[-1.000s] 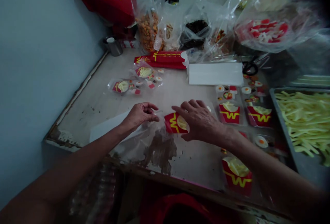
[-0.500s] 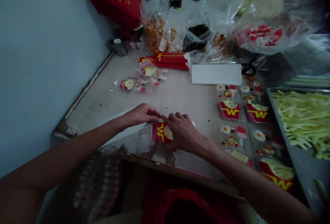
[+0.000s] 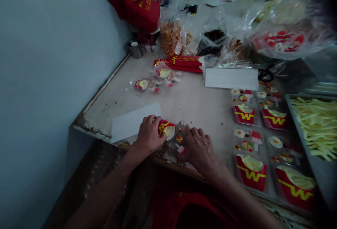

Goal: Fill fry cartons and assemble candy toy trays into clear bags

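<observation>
Between my hands, by the table's front edge, lies a clear plastic blister pack. In it are a red toy fries box with a yellow W, a small round food piece and a pink popsicle piece. My left hand is closed on the pack's left end, over the fries box. At the right end, my right hand grips the pack's edge with bent fingers; its thumb is by the popsicle piece. A white card strip lies just beyond my left hand.
Several filled packs lie in rows at the right, beside a metal tray of pale toy fries. Two bagged packs, red folded boxes, a white strip, scissors and filled plastic bags stand farther back.
My left hand has moved from the pack's upper edge down onto its left end. My right hand has shifted to the right end, uncovering more of the pack. The view has swung left.
</observation>
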`<state>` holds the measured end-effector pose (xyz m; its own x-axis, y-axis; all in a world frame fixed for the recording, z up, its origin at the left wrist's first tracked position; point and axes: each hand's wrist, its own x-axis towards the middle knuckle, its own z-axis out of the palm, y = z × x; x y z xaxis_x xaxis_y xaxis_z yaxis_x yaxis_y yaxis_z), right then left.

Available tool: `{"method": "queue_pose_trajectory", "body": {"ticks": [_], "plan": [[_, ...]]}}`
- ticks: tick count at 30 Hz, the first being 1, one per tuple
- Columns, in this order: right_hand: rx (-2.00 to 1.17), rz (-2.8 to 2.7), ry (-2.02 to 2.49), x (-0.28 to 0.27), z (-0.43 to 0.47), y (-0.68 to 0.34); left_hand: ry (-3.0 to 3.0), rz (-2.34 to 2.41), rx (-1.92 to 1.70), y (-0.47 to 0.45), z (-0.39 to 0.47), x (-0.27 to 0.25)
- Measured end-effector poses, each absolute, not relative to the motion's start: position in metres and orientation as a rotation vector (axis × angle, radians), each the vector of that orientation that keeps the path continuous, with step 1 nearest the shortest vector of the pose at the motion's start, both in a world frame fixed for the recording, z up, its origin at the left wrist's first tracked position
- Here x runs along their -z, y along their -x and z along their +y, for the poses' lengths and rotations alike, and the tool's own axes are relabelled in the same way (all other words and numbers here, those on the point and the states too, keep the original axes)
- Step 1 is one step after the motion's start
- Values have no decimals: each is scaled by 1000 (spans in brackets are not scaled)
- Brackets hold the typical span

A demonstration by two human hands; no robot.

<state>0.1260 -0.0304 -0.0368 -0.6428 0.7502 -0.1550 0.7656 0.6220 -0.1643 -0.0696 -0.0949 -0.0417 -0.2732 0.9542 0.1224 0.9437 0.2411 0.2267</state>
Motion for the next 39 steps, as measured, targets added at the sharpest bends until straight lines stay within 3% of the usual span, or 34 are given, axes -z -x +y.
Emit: {"method": "queue_pose_trajectory", "body": {"ticks": [11,19,24,32,39], "plan": [[358,2844,-1343,42,-42,-119,-1779,2508,-449,81,-71,53],[395,2887,-1333,43,-43,-124,-1848,2617,28,68,-56,37],[470,2918,-1342,47,-45,-127,-1869,2648,138,64,-76,30],[452,2953,-1313,38,-45,-134,-1626,2666,-21,70,-69,31],[457,2953,-1330,40,-41,-133,-1808,2564,-148,59,-66,35]]}}
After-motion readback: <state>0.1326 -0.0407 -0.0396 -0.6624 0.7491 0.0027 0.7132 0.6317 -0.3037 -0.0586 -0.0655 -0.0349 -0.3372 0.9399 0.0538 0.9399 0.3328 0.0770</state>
